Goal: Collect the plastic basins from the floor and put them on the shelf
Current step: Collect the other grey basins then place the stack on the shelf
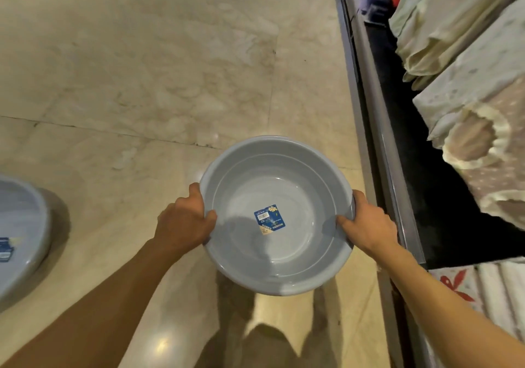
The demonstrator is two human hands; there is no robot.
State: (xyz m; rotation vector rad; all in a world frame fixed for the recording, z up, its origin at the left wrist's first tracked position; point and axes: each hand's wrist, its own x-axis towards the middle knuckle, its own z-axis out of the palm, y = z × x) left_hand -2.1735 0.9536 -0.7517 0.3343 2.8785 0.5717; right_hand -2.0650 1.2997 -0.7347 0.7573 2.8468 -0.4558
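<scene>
A round grey-blue plastic basin (277, 186) with a blue label inside hangs above the floor in front of me. My left hand (184, 220) grips its left rim, thumb inside. On the opposite rim my right hand (366, 222) holds it the same way. A second grey-blue basin (20, 225) rests on the floor at the left edge, partly cut off. The shelf (380, 117) runs along the right side, its metal rail close to the held basin.
Wrapped bundles of pale cloth (454, 35) fill the shelf's upper level at the right. Folded white textiles with a red pattern (483, 288) lie at the lower right. The beige marble floor (142, 69) stretches ahead and left.
</scene>
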